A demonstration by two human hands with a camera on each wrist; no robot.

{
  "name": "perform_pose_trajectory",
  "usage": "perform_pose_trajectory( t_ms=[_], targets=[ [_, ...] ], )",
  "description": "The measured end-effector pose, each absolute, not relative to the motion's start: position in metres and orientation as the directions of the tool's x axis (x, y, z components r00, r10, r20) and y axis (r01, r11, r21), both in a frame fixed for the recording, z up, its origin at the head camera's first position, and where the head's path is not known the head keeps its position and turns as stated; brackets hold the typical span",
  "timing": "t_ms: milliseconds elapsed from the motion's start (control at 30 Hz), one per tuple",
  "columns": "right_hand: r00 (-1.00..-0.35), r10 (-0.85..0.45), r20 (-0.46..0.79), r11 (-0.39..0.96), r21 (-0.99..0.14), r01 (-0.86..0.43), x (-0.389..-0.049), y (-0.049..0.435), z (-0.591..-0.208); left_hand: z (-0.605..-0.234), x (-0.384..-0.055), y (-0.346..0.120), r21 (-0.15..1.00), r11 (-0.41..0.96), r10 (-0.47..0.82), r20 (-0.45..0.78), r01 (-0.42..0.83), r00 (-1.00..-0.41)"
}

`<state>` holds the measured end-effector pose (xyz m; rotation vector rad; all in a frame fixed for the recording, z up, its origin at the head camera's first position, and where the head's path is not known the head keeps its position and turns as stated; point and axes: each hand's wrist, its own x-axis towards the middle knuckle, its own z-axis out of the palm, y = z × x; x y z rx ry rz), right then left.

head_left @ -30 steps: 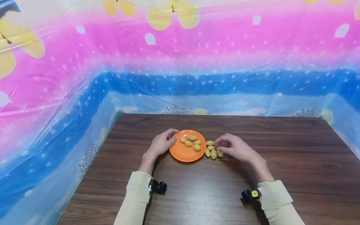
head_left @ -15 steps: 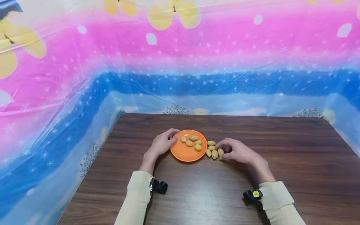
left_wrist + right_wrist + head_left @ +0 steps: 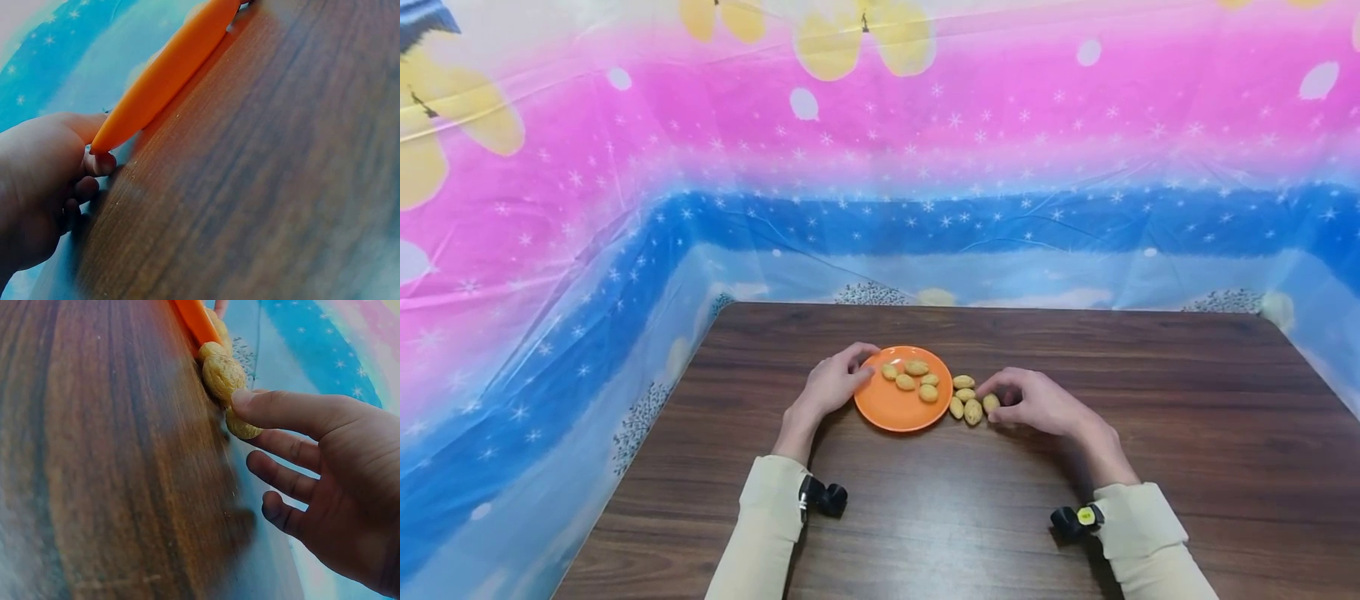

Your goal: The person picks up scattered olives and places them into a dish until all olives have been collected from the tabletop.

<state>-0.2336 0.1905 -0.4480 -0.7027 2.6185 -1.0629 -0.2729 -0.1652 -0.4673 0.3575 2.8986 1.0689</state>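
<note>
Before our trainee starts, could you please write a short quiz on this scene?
1. Counting: how many yellow-brown pieces lie on the orange plate?
2. True or false: the left hand grips the plate's rim.
3. Multiple choice: what do the thumb and finger of the right hand pinch? (A) the plate's rim (B) one of the yellow-brown pieces (C) the left hand

Key:
1. Five.
2. True.
3. B.
</note>
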Motion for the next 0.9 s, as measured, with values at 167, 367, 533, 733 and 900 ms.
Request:
perform_pose_trajectory(
  t_ms=[167,367,533,733,900],
  targets=[
    [-0.864,-0.504,-0.021,0.623,-0.701,-0.347,-0.234,0.189,-0.445,-0.466,-0.273,-0.166,0.65,0.73,0.23,0.053,0.209,-0.972],
    [-0.868,-0.497,0.005,0.623,-0.694,-0.361,-0.234,0.187,-0.443,-0.466,-0.273,-0.166,0.642,0.737,0.229,0.058,0.212,-0.972],
    [-0.866,-0.499,0.016,0.614,-0.699,-0.367,-0.233,0.184,-0.44,-0.466,-0.273,-0.167,0.645,0.736,0.225,0.054,0.206,-0.973],
    [-0.864,-0.504,0.021,0.605,-0.705,-0.37,-0.232,0.18,-0.437,-0.466,-0.272,-0.166,0.648,0.732,0.232,0.052,0.21,-0.971],
    [-0.856,-0.515,0.032,0.601,-0.698,-0.388,-0.235,0.173,-0.434,-0.466,-0.272,-0.166,0.647,0.732,0.234,0.056,0.214,-0.971]
  ],
)
